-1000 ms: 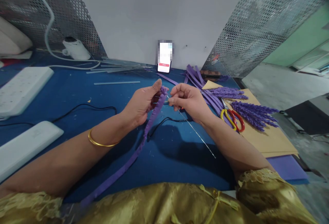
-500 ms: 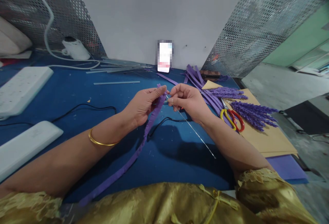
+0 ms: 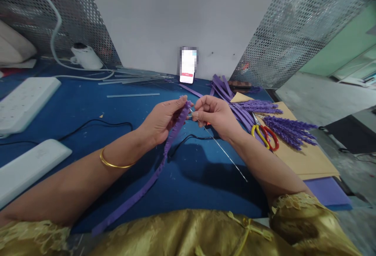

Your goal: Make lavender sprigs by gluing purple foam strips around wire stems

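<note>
Thumb and fingers of my left hand (image 3: 164, 119) pinch the upper end of a long purple fringed strip (image 3: 160, 166), which hangs down toward the front edge of the table. Close beside it on the right, my right hand (image 3: 214, 116) is closed on a thin metal wire (image 3: 225, 152). The wire's upper tip meets the top of the strip between the two hands, and its other end slants down to the right. Some fingertips of my left hand are hidden behind the strip.
A lit phone (image 3: 187, 66) leans on the grey panel. Purple strips (image 3: 221, 89), scissors (image 3: 266, 136) and purple flower stems (image 3: 289, 130) lie at right, partly on brown paper (image 3: 311, 162). Power strips (image 3: 28, 103) and a black cable (image 3: 96, 120) are at left.
My left thumb has shifted slightly left, and the strip's top has turned a little, showing more of its fringe. My right hand and the wire are almost unmoved.
</note>
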Demonstrator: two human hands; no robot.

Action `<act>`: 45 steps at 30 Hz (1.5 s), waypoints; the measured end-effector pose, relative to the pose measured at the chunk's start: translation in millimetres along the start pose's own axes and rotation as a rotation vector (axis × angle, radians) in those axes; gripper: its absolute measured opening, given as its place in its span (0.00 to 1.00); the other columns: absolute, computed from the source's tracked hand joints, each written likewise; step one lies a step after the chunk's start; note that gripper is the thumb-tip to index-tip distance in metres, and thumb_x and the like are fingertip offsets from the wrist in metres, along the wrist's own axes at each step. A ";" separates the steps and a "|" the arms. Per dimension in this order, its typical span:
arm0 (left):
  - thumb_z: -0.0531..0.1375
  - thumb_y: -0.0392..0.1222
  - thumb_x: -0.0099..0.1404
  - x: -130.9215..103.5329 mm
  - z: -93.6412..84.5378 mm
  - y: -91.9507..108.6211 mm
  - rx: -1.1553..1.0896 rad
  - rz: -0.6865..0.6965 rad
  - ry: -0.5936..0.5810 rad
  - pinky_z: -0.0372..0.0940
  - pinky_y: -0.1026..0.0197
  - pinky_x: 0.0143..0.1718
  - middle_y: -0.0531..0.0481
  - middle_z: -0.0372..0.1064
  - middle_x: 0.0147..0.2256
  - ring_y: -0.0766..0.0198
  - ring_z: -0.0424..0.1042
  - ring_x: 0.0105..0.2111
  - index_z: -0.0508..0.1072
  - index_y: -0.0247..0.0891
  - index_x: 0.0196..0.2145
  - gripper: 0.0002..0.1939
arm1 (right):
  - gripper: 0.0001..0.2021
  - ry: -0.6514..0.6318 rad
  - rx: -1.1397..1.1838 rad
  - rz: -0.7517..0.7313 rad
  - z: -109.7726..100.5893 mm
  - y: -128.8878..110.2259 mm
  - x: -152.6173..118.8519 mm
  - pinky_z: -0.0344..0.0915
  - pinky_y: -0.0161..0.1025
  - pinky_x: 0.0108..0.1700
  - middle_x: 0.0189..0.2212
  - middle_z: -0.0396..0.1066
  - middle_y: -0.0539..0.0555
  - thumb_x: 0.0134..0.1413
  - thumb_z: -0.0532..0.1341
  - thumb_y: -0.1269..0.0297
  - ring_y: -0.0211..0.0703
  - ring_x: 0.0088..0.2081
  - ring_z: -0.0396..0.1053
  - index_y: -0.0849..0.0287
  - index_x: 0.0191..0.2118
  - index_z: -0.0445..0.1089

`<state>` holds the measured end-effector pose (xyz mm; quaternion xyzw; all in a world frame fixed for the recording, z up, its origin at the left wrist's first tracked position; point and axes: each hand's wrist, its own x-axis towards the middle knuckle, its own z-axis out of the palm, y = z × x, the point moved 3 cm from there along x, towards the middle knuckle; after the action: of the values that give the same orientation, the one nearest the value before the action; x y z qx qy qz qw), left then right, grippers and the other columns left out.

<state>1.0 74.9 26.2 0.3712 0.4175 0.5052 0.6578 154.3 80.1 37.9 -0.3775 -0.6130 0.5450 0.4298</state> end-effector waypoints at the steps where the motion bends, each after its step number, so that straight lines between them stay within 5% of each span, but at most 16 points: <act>1: 0.74 0.50 0.50 0.7 -1.0 -0.2 0.006 0.004 0.009 0.64 0.66 0.27 0.50 0.74 0.25 0.67 0.69 0.25 0.80 0.36 0.28 0.16 | 0.13 -0.007 -0.003 0.005 0.3 0.0 -0.1 0.60 0.32 0.22 0.21 0.73 0.46 0.45 0.71 0.64 0.31 0.19 0.66 0.59 0.32 0.66; 8: 0.72 0.58 0.50 2.1 -2.6 -0.2 -0.015 -0.016 0.035 0.59 0.66 0.21 0.48 0.73 0.24 0.66 0.68 0.23 0.79 0.36 0.26 0.20 | 0.13 -0.002 -0.021 0.001 -0.1 -1.6 0.2 0.59 0.32 0.22 0.21 0.73 0.46 0.45 0.71 0.62 0.31 0.19 0.66 0.58 0.32 0.66; 14: 0.73 0.46 0.52 2.9 -4.3 -0.8 0.056 -0.076 0.013 0.63 0.68 0.25 0.49 0.73 0.24 0.68 0.69 0.24 0.81 0.34 0.29 0.12 | 0.15 -0.040 -0.124 0.022 -4.0 3.6 6.0 0.58 0.33 0.23 0.23 0.73 0.48 0.48 0.70 0.56 0.33 0.21 0.66 0.58 0.32 0.66; 20: 0.69 0.42 0.59 6.8 -10.9 -11.0 0.097 -0.187 0.060 0.60 0.69 0.23 0.49 0.73 0.26 0.70 0.68 0.23 0.82 0.32 0.32 0.09 | 0.13 0.134 -0.640 -0.026 -51.7 3.5 12.6 0.60 0.37 0.30 0.26 0.72 0.52 0.57 0.64 0.54 0.39 0.27 0.69 0.58 0.30 0.67; 24: 0.69 0.42 0.60 5.1 -9.3 -19.2 0.070 -0.233 0.063 0.61 0.69 0.23 0.48 0.73 0.25 0.70 0.68 0.23 0.82 0.32 0.29 0.09 | 0.16 0.317 -1.076 0.237 -84.7 14.0 -3.6 0.55 0.37 0.33 0.31 0.74 0.55 0.60 0.61 0.49 0.44 0.35 0.69 0.58 0.31 0.68; 31: 0.69 0.40 0.60 -18.0 8.7 -24.5 0.045 -0.281 -0.005 0.58 0.69 0.19 0.51 0.70 0.21 0.71 0.64 0.19 0.81 0.32 0.28 0.08 | 0.29 0.300 -0.947 0.439 -78.3 56.0 -21.2 0.55 0.38 0.29 0.20 0.71 0.56 0.60 0.55 0.38 0.44 0.26 0.69 0.60 0.23 0.68; 35: 0.71 0.40 0.57 -33.3 6.6 -31.1 0.009 -0.215 0.033 0.60 0.68 0.20 0.52 0.68 0.19 0.71 0.63 0.18 0.80 0.33 0.26 0.07 | 0.24 0.354 -0.855 0.469 -73.2 68.7 -13.3 0.60 0.38 0.31 0.21 0.71 0.56 0.57 0.63 0.43 0.46 0.29 0.71 0.63 0.24 0.70; 39: 0.70 0.37 0.56 -38.1 -10.3 -38.1 -0.015 -0.168 0.111 0.56 0.69 0.17 0.52 0.67 0.18 0.72 0.61 0.16 0.79 0.32 0.23 0.07 | 0.15 0.414 -0.677 0.400 -73.6 76.6 -12.4 0.71 0.41 0.39 0.38 0.74 0.55 0.62 0.63 0.54 0.43 0.37 0.73 0.64 0.43 0.72; 45: 0.68 0.36 0.59 -27.6 -31.3 -41.0 -0.044 -0.127 0.187 0.55 0.70 0.18 0.49 0.70 0.21 0.72 0.63 0.19 0.79 0.32 0.24 0.07 | 0.14 0.543 -0.313 0.093 -72.5 71.6 -32.7 0.66 0.33 0.33 0.30 0.71 0.49 0.51 0.65 0.55 0.37 0.30 0.70 0.60 0.37 0.66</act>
<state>-17.2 41.3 -18.0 0.2807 0.4887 0.5040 0.6545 233.2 83.2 -34.2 -0.5983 -0.5344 0.3424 0.4891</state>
